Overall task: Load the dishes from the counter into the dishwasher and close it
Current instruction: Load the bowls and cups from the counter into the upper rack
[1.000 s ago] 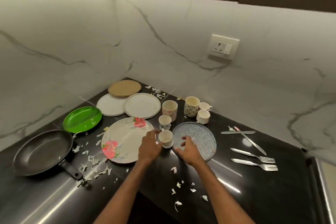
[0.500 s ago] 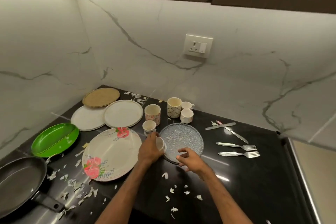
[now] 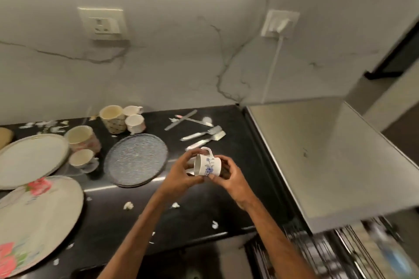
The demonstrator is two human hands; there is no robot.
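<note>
Two hands were held close together above the dark bench (image 3: 108, 210), and a small white cup (image 3: 207, 165) was gripped between them, clear of the surface. The cup was turned on its side, with its handle uppermost, a blue flower printed on its wall and its mouth faced toward the left hand (image 3: 181, 175). That hand's fingers were curled over the rim end, with the thumb below. The base end was clasped by the curled fingers of the right hand (image 3: 232, 179). Just left of the left hand a textured glass plate (image 3: 136, 159) was laid flat on the bench. Farther left a low cup (image 3: 81, 158) and a floral mug (image 3: 82, 137) were stood upright, just beside each other. Beyond the glass plate, near the wall, a patterned mug (image 3: 112, 118) was set with two little cups (image 3: 136, 123) close against it. Far to the left of the hands a plain white plate (image 3: 29, 158) and a rose-printed plate (image 3: 34, 217) were cut off by the frame edge. Just beyond the hands two forks (image 3: 201, 134) were laid side by side, with two knives (image 3: 181, 120) crossed behind them. White scraps (image 3: 128, 205) were scattered over the bench. To the right of the right hand a pale grey flat top (image 3: 317, 154) was seen, and below its near edge, heavily blurred, a wire rack (image 3: 322, 253).
</note>
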